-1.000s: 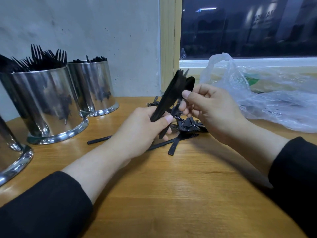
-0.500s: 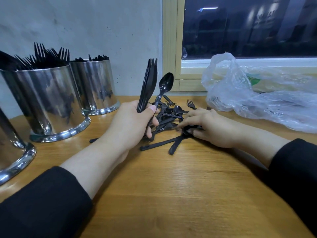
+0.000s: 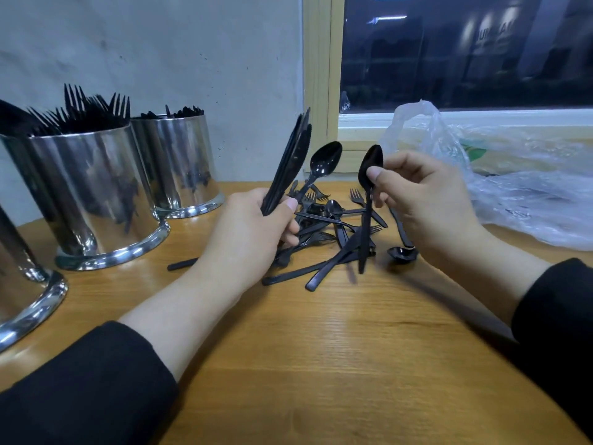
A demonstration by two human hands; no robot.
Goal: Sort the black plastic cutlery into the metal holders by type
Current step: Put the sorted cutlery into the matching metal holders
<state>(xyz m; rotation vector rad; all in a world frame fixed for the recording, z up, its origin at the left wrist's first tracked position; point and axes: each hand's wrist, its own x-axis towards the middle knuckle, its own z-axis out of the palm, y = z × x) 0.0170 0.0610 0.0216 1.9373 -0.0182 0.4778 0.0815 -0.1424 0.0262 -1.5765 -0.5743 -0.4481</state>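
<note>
Right hand (image 3: 426, 200) newly lifted, glossy black spoon (image 3: 369, 187) bowl-up.

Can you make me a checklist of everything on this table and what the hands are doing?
Surface: wooden table.
Job's things: loose cutlery pile; fork holder, second holder, third holder at the edge.
Clutter: plastic bag.
Grippers: left hand grips a knife stack and a spoon; right hand pinches another spoon.
Cables: nothing seen.
Surroundings: grey wall, dark window.
</note>
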